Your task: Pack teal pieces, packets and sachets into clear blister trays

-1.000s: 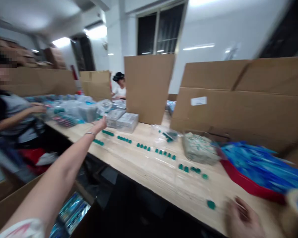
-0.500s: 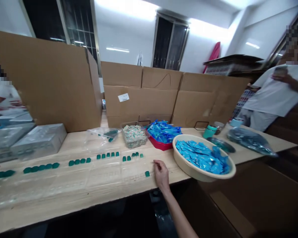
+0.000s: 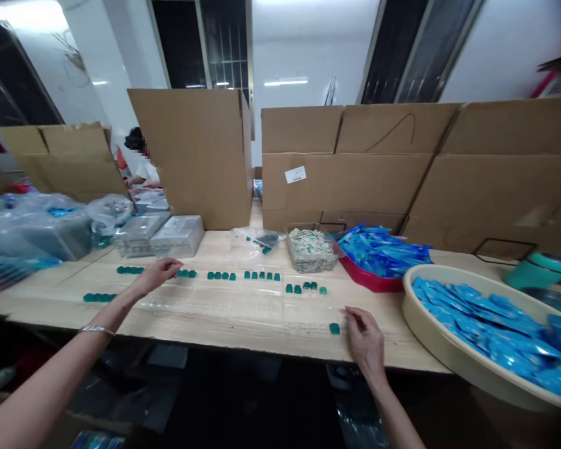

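Observation:
My left hand (image 3: 158, 275) reaches over the back row of small green pieces (image 3: 186, 273), fingertips drawn together; anything between them is too small to make out. A silver bracelet (image 3: 96, 329) circles that wrist. At the table's front edge, my right hand (image 3: 366, 342) is curled with thumb and fingers pinched, its contents hidden. Just left of it lies a single green piece (image 3: 334, 328). Clear plastic sheets or trays (image 3: 257, 305), hard to tell which, lie flat along the wooden table (image 3: 201, 324), with green pieces grouped along their back edge. Another green group (image 3: 99, 298) sits front left.
Blue packets fill a cream basin (image 3: 416, 312) and a red tray (image 3: 376, 284) at right. Behind stand a clear box of pale green-and-white pieces (image 3: 311, 249), a plastic bag (image 3: 255, 243) and cardboard panels (image 3: 355, 168). Clear boxes (image 3: 177, 236) and a person (image 3: 146, 169) are at left.
The view has swung left, bringing my left hand and more of the table's left side into sight. My right hand stays pinched beside the single green piece.

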`<state>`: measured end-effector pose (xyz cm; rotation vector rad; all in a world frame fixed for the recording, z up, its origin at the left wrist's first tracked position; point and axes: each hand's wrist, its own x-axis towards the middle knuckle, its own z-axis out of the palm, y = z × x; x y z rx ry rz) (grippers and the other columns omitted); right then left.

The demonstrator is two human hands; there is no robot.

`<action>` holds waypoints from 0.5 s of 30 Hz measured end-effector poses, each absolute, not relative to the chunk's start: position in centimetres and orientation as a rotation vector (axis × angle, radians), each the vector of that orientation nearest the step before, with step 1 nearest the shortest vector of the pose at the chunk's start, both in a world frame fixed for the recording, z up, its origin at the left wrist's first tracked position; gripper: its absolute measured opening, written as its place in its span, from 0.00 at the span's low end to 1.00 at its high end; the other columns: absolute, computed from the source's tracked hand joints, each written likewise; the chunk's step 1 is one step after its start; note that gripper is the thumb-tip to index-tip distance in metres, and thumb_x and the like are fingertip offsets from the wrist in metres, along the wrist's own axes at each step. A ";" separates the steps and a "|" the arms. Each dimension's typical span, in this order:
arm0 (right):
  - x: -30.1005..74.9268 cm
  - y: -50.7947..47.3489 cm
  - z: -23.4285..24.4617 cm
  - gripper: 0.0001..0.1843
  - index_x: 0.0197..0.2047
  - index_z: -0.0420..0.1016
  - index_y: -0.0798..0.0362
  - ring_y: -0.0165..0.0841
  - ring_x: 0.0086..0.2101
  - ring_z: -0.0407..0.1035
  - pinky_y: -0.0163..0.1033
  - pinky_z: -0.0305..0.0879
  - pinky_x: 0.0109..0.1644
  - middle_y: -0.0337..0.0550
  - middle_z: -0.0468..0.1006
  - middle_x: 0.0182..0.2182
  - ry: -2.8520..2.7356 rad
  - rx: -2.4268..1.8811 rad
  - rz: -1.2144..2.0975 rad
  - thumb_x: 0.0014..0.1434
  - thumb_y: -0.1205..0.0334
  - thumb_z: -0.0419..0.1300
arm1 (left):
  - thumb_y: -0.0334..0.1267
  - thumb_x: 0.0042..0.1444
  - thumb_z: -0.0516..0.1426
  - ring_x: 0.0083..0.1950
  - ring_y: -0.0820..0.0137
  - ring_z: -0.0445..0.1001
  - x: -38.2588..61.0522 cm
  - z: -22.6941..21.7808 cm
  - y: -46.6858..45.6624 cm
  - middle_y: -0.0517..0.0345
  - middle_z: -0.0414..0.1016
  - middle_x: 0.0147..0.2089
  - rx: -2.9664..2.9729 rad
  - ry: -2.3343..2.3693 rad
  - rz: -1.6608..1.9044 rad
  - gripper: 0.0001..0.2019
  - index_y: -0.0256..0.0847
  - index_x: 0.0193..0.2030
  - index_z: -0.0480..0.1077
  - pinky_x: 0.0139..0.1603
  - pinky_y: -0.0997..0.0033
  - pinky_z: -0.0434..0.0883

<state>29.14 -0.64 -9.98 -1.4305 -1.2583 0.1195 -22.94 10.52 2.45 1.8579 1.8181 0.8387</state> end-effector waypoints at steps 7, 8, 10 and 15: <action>29.1 -0.8 -10.2 0.14 0.37 0.73 0.55 0.38 0.38 0.69 0.42 0.66 0.43 0.49 0.74 0.37 -1.270 -1.458 0.118 0.54 0.55 0.53 | 0.37 0.54 0.50 0.37 0.67 0.74 -10.2 1.2 17.1 0.49 0.76 0.38 2.371 1.375 0.720 0.12 0.36 0.38 0.73 0.40 0.69 0.69; 29.2 -0.8 -10.2 0.14 0.37 0.73 0.55 0.38 0.38 0.69 0.42 0.67 0.43 0.49 0.74 0.37 -1.264 -1.462 0.113 0.54 0.55 0.53 | 0.34 0.53 0.51 0.43 0.65 0.73 -8.4 0.5 18.8 0.47 0.75 0.42 2.407 1.363 0.735 0.12 0.36 0.38 0.73 0.46 0.67 0.68; 29.4 -0.9 -10.3 0.14 0.37 0.73 0.55 0.38 0.38 0.70 0.41 0.68 0.43 0.49 0.75 0.38 -1.261 -1.472 0.098 0.54 0.54 0.53 | 0.30 0.51 0.51 0.50 0.63 0.69 -5.0 -0.8 22.3 0.45 0.73 0.48 2.467 1.344 0.750 0.13 0.35 0.42 0.72 0.52 0.64 0.64; 30.6 -0.5 -10.9 0.13 0.34 0.76 0.52 0.37 0.37 0.73 0.38 0.70 0.42 0.46 0.77 0.36 -1.326 -1.493 0.024 0.53 0.54 0.55 | 0.33 0.53 0.51 0.57 0.61 0.63 1.0 -3.7 28.9 0.45 0.67 0.55 2.571 1.319 0.756 0.18 0.37 0.51 0.67 0.57 0.58 0.59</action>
